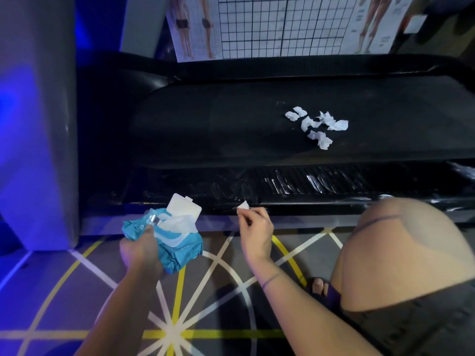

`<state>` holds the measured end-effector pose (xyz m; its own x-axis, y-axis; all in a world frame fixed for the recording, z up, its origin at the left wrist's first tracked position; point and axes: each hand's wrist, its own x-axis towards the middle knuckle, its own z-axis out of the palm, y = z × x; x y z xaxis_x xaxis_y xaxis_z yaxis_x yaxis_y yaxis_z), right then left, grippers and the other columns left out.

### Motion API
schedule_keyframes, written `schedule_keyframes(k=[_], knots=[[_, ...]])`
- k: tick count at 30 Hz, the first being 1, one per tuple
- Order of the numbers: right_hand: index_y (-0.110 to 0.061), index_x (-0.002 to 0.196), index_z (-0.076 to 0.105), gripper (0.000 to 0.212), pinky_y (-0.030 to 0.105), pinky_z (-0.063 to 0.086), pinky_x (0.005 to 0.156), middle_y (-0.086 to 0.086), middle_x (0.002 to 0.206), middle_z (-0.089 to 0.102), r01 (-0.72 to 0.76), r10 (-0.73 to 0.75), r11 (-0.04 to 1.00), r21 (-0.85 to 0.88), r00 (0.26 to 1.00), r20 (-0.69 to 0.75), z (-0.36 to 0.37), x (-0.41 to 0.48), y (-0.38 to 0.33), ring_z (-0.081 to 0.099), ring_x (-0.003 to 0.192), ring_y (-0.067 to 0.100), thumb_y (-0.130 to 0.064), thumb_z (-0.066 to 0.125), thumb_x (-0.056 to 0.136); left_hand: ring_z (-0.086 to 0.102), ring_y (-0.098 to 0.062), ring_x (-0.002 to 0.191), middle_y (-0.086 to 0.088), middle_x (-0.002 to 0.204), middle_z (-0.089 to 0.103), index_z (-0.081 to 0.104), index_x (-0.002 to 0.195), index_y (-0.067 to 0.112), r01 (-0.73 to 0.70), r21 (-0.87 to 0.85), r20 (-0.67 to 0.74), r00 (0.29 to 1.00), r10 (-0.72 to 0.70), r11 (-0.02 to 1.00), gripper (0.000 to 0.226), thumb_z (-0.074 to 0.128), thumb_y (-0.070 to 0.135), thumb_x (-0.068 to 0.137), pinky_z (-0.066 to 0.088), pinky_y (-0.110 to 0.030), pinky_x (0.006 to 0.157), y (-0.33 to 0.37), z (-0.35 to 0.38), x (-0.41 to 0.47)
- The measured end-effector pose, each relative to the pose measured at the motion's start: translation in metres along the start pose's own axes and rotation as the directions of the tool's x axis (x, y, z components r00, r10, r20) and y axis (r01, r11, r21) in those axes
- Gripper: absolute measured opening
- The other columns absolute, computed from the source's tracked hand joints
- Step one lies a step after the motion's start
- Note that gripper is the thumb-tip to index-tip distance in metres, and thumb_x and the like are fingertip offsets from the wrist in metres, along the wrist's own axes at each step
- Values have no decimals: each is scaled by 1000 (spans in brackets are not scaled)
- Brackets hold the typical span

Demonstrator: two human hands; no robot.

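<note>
The person crouches beside a black treadmill [205, 124], and both hands are busy at its near edge. The left hand [142, 250] grips a blue pack of wet wipes [180, 249] from below, with the fingers curled round its crumpled end. The pack is held in the air just in front of the treadmill's side rail [321, 185]. Its white flip lid [183, 207] stands open, and a white wipe [180, 223] bulges out of the opening.

The right hand [255, 232] is just to the right of the pack and apart from it. Its fingertips pinch a small white scrap of wipe [243, 205], which sits at the lower edge of the ribbed side rail. It cannot be told whether the scrap touches the rail. The rail shows pale streaks along its grooves.

Farther back, on the treadmill's belt, a loose cluster of crumpled white wipes [317, 127] lies well apart from both hands. Behind the treadmill a posture chart [282, 24] with a black grid and body figures leans upright. The person's bare knee [401, 253] fills the right side, with a sandalled foot [318, 285] below it on a floor [77, 291] marked with yellow and white lines.
</note>
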<state>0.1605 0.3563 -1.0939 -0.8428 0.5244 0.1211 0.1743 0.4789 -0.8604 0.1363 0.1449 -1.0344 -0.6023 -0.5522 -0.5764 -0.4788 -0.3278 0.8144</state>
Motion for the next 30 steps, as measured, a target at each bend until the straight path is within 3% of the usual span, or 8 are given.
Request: schedule_keyframes(k=[3,8,11,17,22,24,27,30], knots=[[-13,95,79,14,4,42,74,-1,97,57,-55,57,998,26,995,-87,-14,6,9,62,78,11,-3,70,90,71,-36,106,-14,127,69,56,139,8,-4,-28,18,1000,5,1000,37,66,18,106,59,-49,86,0,9,-5],[-17,90,77,19,21,48,80,2,95,58,-33,38,999,27,975,-217,-42,22,23,62,75,15,1,69,87,73,-37,103,-14,128,70,58,139,8,5,-64,-4,1000,-5,998,39,70,20,104,61,-51,82,-5,15,-11],[-16,88,76,19,27,49,78,2,94,57,-50,57,998,34,963,-264,-55,24,27,58,70,8,0,67,86,74,-37,104,-15,129,70,59,139,8,11,-73,16,1000,-10,997,40,70,22,103,62,-56,87,-10,17,-17],[-16,86,71,17,25,51,72,-2,95,55,73,-68,996,49,994,-90,-37,1,17,59,73,9,-1,66,84,72,-34,108,-11,126,69,55,138,12,-7,-73,0,1000,7,997,36,67,23,105,61,-57,94,-10,14,-23],[-16,118,74,28,20,52,85,-6,107,55,134,-122,990,-32,959,258,-4,-20,18,59,81,2,-7,63,94,71,-36,113,-12,131,66,51,142,14,-19,-50,-31,999,17,999,40,66,24,106,61,-50,86,-5,5,-21],[-14,123,72,30,14,50,88,-5,110,53,110,-94,993,-51,966,241,-1,-17,20,58,83,3,-8,63,95,71,-36,114,-12,133,66,50,144,14,-17,-64,-41,999,15,998,42,65,24,106,61,-49,83,-3,2,-19],[-10,113,75,20,1,41,80,-5,107,51,55,-45,996,-73,989,141,-5,-12,23,56,76,3,-12,66,95,70,-35,116,-12,136,66,51,144,14,-43,-44,-54,998,40,998,42,65,25,106,61,-48,87,-1,-1,-18],[-10,99,75,9,16,49,79,-5,105,50,12,-11,999,-45,1000,20,-13,-7,25,59,76,7,-12,69,93,70,-33,115,-10,134,66,51,144,13,-59,-59,-46,997,57,996,42,65,23,106,59,-46,86,0,2,-19]])
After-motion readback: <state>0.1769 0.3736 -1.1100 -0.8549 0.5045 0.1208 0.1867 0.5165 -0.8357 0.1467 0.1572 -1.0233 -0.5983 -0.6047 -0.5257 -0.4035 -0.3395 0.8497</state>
